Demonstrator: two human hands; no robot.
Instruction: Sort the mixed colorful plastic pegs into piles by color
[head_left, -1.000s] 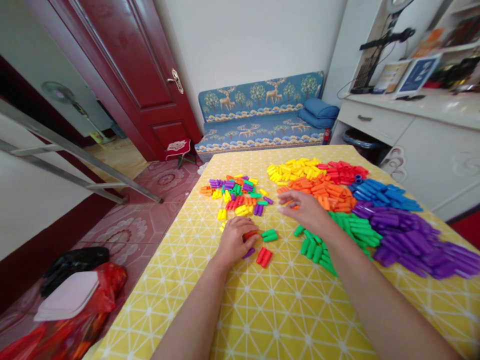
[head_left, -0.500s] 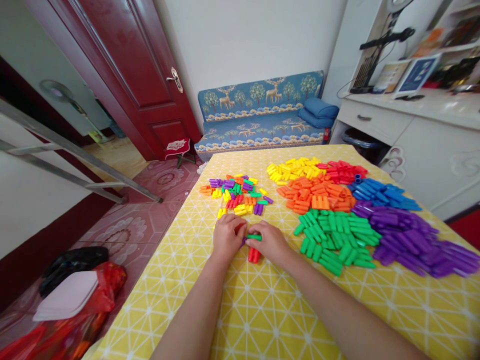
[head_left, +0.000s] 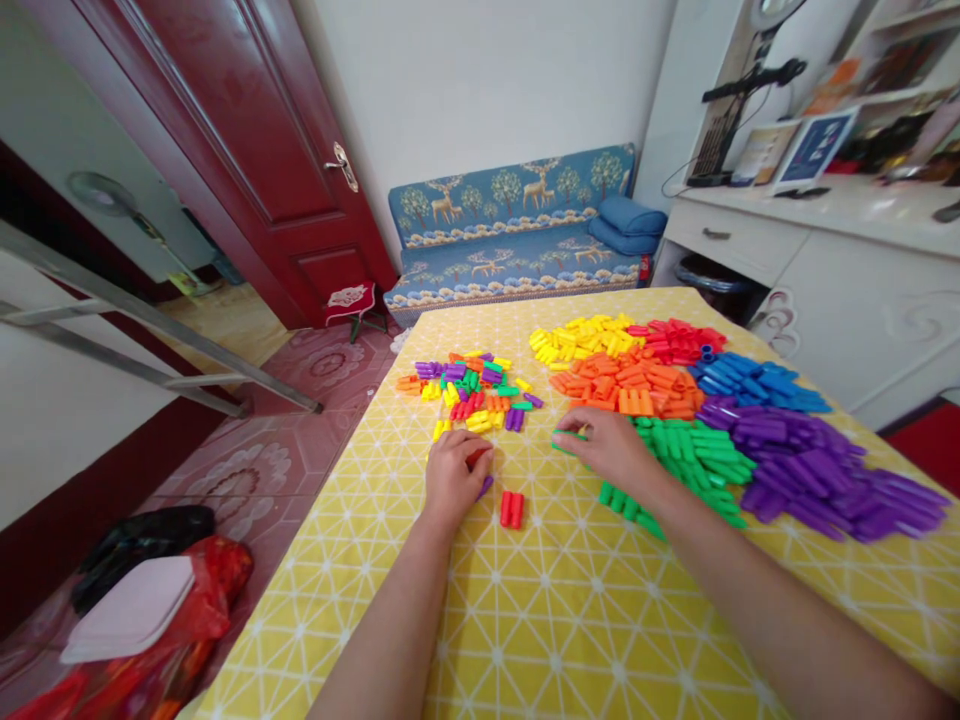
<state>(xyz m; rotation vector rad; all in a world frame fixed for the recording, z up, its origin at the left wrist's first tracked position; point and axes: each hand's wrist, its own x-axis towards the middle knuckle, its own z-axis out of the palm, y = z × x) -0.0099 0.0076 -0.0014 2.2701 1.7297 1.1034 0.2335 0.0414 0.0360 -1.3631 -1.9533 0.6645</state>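
Observation:
My right hand point(head_left: 604, 442) pinches a green piece point(head_left: 568, 440) at the left edge of the green pile point(head_left: 690, 455). Curled low over the cloth, my left hand point(head_left: 456, 472) has a purple piece point(head_left: 486, 487) at its fingertips, mostly hidden under them. Red joined pieces point(head_left: 512, 510) lie between the hands, nearer to me. Beyond my left hand is a mixed-colour pile point(head_left: 472, 385). Sorted piles of yellow point(head_left: 581, 340), orange point(head_left: 630, 385), red point(head_left: 679, 341), blue point(head_left: 754, 382) and purple point(head_left: 825, 465) pieces spread over the right side.
A yellow patterned cloth point(head_left: 390, 570) covers the table. Behind it stands a blue sofa point(head_left: 510, 240). A white cabinet point(head_left: 862, 290) is at the right. Red and black bags point(head_left: 150, 545), a small stool point(head_left: 351, 302) and a metal ladder point(head_left: 135, 335) are at the left.
My right hand has moved right, away from my left hand, carrying the green piece to the green pile. The red pieces now show fully. My left hand has stayed nearly in place.

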